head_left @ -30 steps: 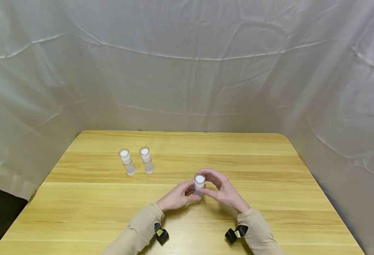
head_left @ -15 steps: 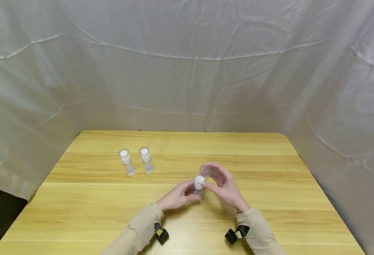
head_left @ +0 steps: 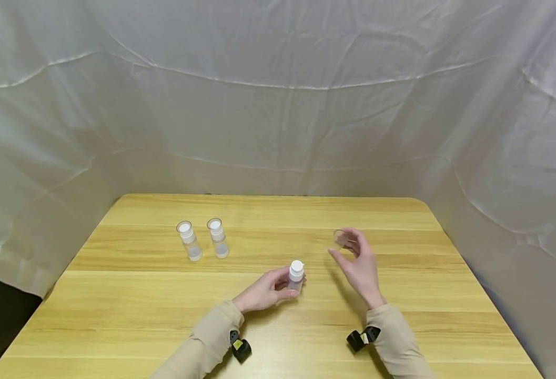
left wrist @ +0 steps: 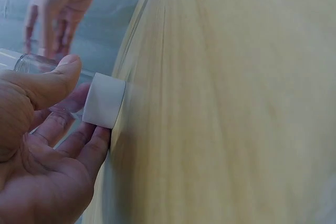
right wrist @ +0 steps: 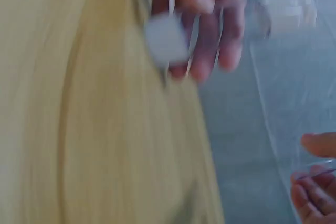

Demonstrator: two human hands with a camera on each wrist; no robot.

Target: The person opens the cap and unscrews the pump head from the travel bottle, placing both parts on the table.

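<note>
**Small clear cylindrical bottle with white top and base held upright in the left hand**

The bottle is near the table's front middle, the left hand grasping it, thumb on the near side, fingers behind. The right hand, well apart and raised, pinches a colourless see-through cylindrical cap between thumb and fingers. Farther back on the left, a second clear, white-topped bottle and a third such bottle stand upright near each other, clear caps on. All this is at a yellowish wood-grain table, backed by pale grey, creased fabric sheeting. Beige sleeves cover both forearms.
</note>
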